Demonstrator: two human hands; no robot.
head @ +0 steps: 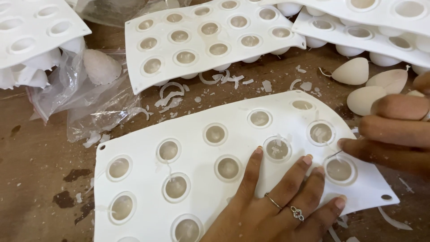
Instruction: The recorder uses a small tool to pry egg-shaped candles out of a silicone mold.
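The left hand [286,201] lies open and flat on the white flexible mould sheet with round wax-filled cavities [148,197], which rests on the brown worktop [36,157]. The right hand [394,134] comes in from three o'clock and pinches a thin wick [333,154] at the cavity at its fingertips. The sheet's long axis runs from eight to two o'clock. Cream egg-shaped candles [354,71] lie at one o'clock.
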